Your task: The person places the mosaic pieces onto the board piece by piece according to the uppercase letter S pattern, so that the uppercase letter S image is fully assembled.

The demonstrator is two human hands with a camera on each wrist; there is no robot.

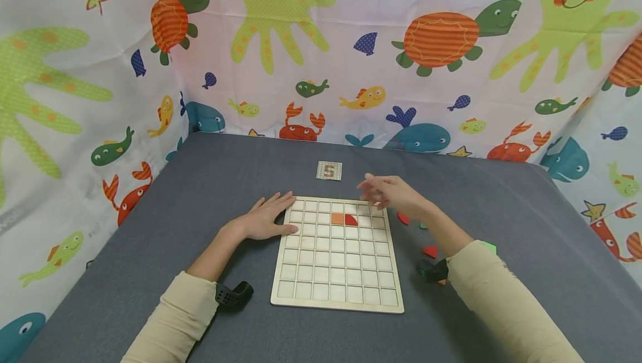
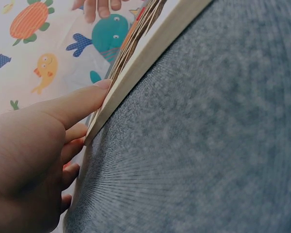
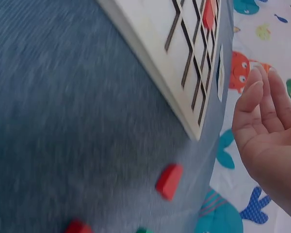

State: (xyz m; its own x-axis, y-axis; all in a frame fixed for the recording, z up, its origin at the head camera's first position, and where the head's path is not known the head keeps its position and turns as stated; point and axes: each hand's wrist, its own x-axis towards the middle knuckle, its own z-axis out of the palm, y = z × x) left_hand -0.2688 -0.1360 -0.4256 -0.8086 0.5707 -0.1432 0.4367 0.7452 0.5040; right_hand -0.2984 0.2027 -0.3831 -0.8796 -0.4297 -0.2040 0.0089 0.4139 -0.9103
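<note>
A pale wooden grid board lies on the grey cloth. My left hand rests at its upper left corner, fingers stretched and the thumb on the left edge; the left wrist view shows the thumb tip against the rim. In the board's second row sit an orange square piece and, beside it, a red rounded piece. My right hand hovers above the upper right corner. In the right wrist view its fingers are loosely bent, with nothing seen between them.
Right of the board lie several loose pieces, among them a red one, another red one and a light green one, partly behind the right sleeve. Beyond the board is a small printed pattern card. A sea-animal curtain borders the table.
</note>
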